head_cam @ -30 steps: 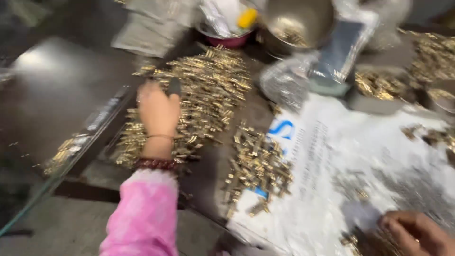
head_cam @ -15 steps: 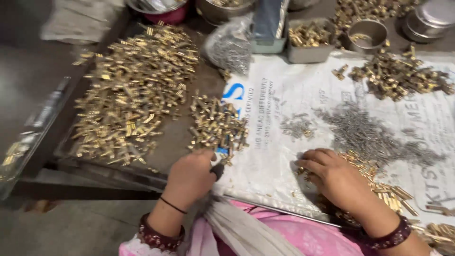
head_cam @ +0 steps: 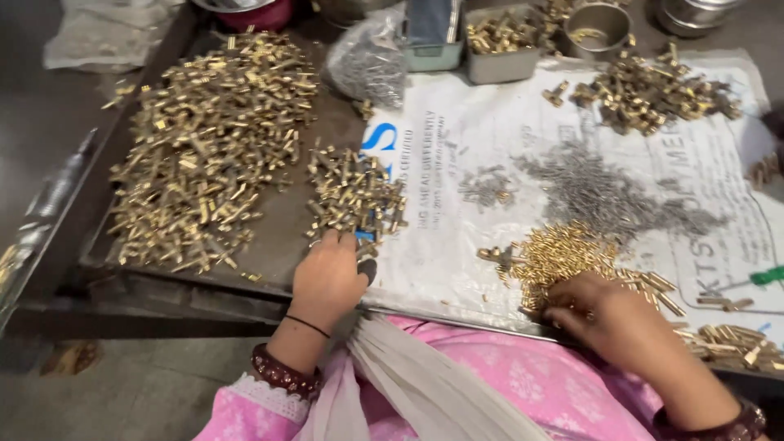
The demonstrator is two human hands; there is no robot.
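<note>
The left hand rests at the near edge of a small heap of short brass fittings, its fingers curled down onto the nearest pieces at the heap's lower rim; whether it actually pinches one I cannot tell, as the fingertips are hidden. The right hand lies knuckles up, fingers bent, on the near side of a pile of bright golden cylindrical pins, touching them, and again its grip is hidden. The small heap sits on a dark metal tray, just beside the left border of a white printed woven sack spread flat over the bench; the golden pins lie on that sack, near its front edge. Left of the small heap, well apart from the left hand, a much larger spread of brass fittings fills most of the tray, leaving a bare strip of tray between the two heaps and another along the front lip. Between the two hands the sack is mostly bare, with a thin scatter of grey steel pins beyond the golden pile. Further back stand a grey rectangular tin of brass parts, a clear plastic bag of grey pieces and another brass heap at the far right. The front bench edge runs just before both wrists.
</note>
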